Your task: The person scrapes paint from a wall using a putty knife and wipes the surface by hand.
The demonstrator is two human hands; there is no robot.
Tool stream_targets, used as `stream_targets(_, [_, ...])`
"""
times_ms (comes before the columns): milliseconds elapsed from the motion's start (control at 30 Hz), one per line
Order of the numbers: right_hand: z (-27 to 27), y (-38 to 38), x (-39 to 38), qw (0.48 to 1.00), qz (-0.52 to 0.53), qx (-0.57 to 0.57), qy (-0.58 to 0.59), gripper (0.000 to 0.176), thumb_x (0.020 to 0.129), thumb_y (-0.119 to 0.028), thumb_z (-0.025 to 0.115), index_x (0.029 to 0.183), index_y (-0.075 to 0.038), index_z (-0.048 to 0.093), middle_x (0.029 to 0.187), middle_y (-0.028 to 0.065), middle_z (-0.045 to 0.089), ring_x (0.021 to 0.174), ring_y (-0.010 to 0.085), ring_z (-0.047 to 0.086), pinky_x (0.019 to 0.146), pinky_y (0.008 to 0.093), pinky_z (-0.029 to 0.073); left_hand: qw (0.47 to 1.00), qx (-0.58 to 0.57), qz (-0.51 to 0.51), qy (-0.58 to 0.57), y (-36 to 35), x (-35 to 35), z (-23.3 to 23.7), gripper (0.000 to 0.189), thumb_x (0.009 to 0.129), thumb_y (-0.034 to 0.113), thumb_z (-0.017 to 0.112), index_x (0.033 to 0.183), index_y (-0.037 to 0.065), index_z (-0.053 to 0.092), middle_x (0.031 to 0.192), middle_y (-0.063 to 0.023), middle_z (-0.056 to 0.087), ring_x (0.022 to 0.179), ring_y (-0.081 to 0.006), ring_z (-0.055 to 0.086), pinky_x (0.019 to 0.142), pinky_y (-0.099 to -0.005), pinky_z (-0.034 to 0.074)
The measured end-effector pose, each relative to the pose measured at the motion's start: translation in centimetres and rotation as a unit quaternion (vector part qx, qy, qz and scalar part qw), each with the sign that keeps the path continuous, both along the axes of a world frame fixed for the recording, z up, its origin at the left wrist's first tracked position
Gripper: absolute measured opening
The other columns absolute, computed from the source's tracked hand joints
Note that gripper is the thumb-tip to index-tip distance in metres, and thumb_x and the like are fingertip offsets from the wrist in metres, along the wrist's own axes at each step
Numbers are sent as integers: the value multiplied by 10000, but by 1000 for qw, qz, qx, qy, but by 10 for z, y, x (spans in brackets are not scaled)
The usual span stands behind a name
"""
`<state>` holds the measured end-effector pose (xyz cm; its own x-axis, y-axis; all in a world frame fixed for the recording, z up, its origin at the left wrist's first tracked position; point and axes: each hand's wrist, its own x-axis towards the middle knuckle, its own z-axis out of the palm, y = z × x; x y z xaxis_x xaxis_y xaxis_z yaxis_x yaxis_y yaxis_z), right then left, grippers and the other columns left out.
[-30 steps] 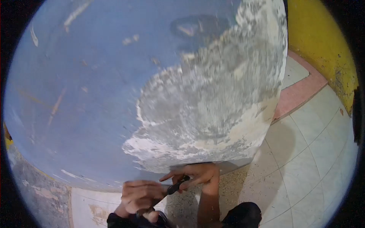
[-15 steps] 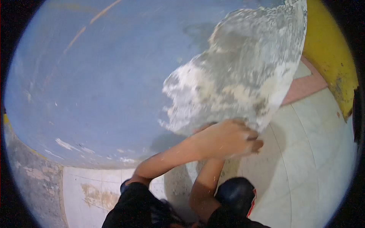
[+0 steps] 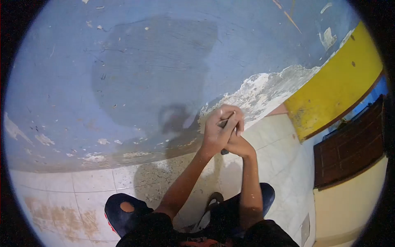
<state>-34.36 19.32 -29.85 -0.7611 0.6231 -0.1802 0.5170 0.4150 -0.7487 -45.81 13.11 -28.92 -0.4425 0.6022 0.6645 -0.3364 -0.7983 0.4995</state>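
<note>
My left hand is closed, its fingers curled up against my right hand. Just to the right and partly behind it, my right hand is closed too, wrist bent toward the left. The two hands touch and overlap in front of the lower wall. A small dark end pokes out beneath them; the rest of that thing is hidden in the grip, so its kind does not show. Behind and above the hands lies a patch of peeled, whitish plaster in the blue wall.
The tiled floor carries pale flakes along the wall's foot and brown stains on the left. My bent knees frame the lower view. A yellow wall and a dark wooden door stand at the right.
My view has swung, bringing the door into sight and showing the peeled patch smaller. My hands are now higher and further left in view, less blurred, and still together.
</note>
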Motion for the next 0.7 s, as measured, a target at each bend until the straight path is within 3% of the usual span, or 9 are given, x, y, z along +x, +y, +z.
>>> stream_targets(67, [7, -6, 16, 994, 75, -70, -36, 200, 781, -172, 592, 876, -8, 529, 744, 59, 545, 696, 135, 536, 594, 266, 441, 999, -13, -44, -22, 2, 9, -19, 134, 913, 112, 434, 900, -13, 481, 638, -84, 537, 527, -105, 489, 519, -257, 442])
stream_targets(233, [-56, -57, 31, 978, -111, -158, 75, 322, 892, -259, 495, 627, -87, 430, 560, -52, 384, 488, 59, 348, 445, 237, 299, 978, -48, -180, -90, 2, 0, -38, 130, 904, 77, 443, 999, -10, 455, 744, -123, 551, 634, -140, 532, 584, -271, 449])
stream_targets(333, [-94, -67, 26, 889, -79, -385, 237, 267, 893, -283, 497, 733, -94, 396, 573, -45, 347, 472, 70, 304, 440, 240, 296, 970, -112, -195, -95, 5, 12, -59, 242, 880, 189, 522, 997, -20, 488, 713, -136, 586, 603, -164, 567, 582, -297, 467])
stream_targets(400, [-94, -71, 22, 892, -110, -364, 244, 315, 896, -331, 470, 700, -104, 374, 542, -39, 322, 446, 84, 289, 433, 245, 276, 907, -277, 187, 255, 11, 9, -76, 349, 835, 315, 578, 909, -23, 531, 599, -102, 574, 530, -164, 573, 521, -303, 459])
stream_targets(433, [-90, -76, 18, 893, -142, -346, 250, 365, 900, -378, 443, 666, -114, 353, 512, -33, 297, 421, 98, 274, 425, 250, 256, 897, -300, 220, 240, 9, 10, -76, 435, 773, 406, 622, 831, -19, 548, 529, -79, 561, 476, -172, 571, 482, -299, 451])
stream_targets(467, [-87, -80, 15, 891, -148, -347, 251, 365, 900, -378, 443, 666, -114, 353, 512, -33, 297, 421, 98, 274, 425, 250, 256, 897, -302, 214, 242, 5, 10, -77, 435, 773, 406, 622, 831, -19, 548, 529, -79, 561, 476, -172, 571, 482, -299, 451])
stream_targets(533, [-82, -86, 9, 813, -228, -437, 310, 351, 911, -400, 387, 709, -115, 366, 517, -28, 297, 412, 108, 279, 420, 252, 262, 940, -321, -26, 111, -6, 8, -73, 425, 764, 391, 637, 816, -19, 542, 556, -87, 584, 512, -178, 591, 501, -284, 459])
stream_targets(600, [-70, -92, 5, 843, -226, -361, 327, 376, 916, -423, 336, 802, -78, 434, 525, -23, 334, 420, 102, 310, 417, 244, 271, 942, -320, -15, 97, -16, 8, -63, 442, 742, 398, 659, 803, -25, 549, 639, -111, 620, 577, -167, 607, 548, -277, 472])
stream_targets(700, [-57, -82, -1, 955, -208, 120, 174, 365, 919, -344, 379, 989, -1, 480, 581, 5, 481, 493, 51, 422, 438, 216, 323, 952, -290, 5, 95, -20, 9, -60, 385, 813, 350, 584, 833, -34, 566, 728, -141, 636, 666, -152, 614, 630, -265, 478])
